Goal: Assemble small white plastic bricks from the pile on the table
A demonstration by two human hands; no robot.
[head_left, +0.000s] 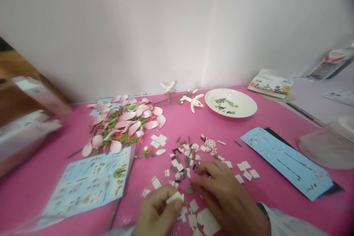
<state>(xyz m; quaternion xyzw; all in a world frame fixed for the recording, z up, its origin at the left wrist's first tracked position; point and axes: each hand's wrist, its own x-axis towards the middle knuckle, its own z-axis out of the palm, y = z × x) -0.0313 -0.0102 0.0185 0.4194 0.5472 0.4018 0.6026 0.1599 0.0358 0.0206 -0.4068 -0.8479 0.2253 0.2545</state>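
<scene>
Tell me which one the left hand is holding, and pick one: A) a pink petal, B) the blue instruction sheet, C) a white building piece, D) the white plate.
C: the left hand grips a white building piece, which sticks out past its fingertips.

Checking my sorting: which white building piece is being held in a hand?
The white building piece pinched in the left hand; every other white piece lies loose on the pink tabletop, untouched by that hand.

A white plastic building plate (174,198) gripped in the left hand (156,212), beside scattered white and dark-brown bricks (182,158)
</scene>
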